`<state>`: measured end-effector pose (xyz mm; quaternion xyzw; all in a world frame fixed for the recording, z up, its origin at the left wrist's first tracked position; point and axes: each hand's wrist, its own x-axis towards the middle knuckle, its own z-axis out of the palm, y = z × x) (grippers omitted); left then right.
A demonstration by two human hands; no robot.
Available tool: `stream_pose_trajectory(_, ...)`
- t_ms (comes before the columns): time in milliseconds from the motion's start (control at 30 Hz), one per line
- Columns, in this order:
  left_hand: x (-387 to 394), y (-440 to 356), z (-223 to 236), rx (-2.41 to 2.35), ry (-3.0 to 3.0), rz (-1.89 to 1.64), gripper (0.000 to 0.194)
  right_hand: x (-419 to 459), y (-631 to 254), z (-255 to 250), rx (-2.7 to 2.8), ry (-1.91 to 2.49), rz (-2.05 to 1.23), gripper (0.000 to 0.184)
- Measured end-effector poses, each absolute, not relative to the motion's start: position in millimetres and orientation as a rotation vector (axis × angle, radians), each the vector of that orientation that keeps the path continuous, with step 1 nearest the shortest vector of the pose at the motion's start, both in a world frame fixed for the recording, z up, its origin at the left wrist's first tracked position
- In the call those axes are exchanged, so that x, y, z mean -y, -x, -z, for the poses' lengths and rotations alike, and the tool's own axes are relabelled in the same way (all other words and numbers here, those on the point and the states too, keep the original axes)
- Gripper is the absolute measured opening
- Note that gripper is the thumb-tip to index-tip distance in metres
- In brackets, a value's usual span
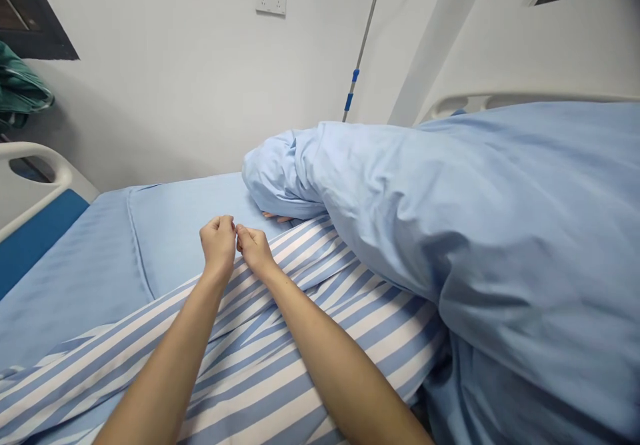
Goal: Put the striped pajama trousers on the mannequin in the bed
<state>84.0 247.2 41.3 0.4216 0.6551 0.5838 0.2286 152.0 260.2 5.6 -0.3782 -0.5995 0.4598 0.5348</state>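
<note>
My left hand is closed, its fingers curled inward, with the wrist over the striped cloth. Close beside it, my right hand is closed too, thumb and fingers pinched together. The fingertips of both hands nearly meet above the cloth's far edge and the light blue bed sheet. Whatever lies between the fingers, if anything, is too small or hidden to make out. The blue-and-white striped cloth runs wrinkled under both my forearms. A bit of another person's fingers shows under the quilt's edge.
A thick light blue quilt bulges over the right half of the bed. White bed boards stand at the left and far right. Behind are a metal drip pole, a wall socket and green cloth.
</note>
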Motion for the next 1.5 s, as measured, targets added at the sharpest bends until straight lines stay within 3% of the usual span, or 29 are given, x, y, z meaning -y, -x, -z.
stream_pose_trajectory(233,-238,-101,-3,-2.132,-1.241,-1.523,0.03,-256,-155,-10,1.388,0.961,-1.048,0.039)
stream_pose_trajectory(600,-234,-99,-5,-2.091,-1.236,-1.549,0.03,-262,-156,-18,1.499,1.088,-1.133,0.038)
stream_pose_trajectory(800,-233,-101,-5,-2.09,-1.283,-1.504,0.031,-262,-174,-49,1.822,0.989,-0.873,0.041)
stream_pose_trajectory(1067,-236,-105,-5,-2.158,-1.349,-1.412,0.031,-274,-189,-8,1.759,0.984,-0.88,0.04)
stream_pose_trajectory(1400,-242,-107,-13,-2.221,-1.508,-1.126,0.029,-276,-189,-10,1.591,0.942,-0.953,0.041)
stream_pose_trajectory(1500,-253,-113,-23,-2.1,-1.436,-1.259,0.029,-281,-190,-10,1.465,0.867,-1.075,0.041)
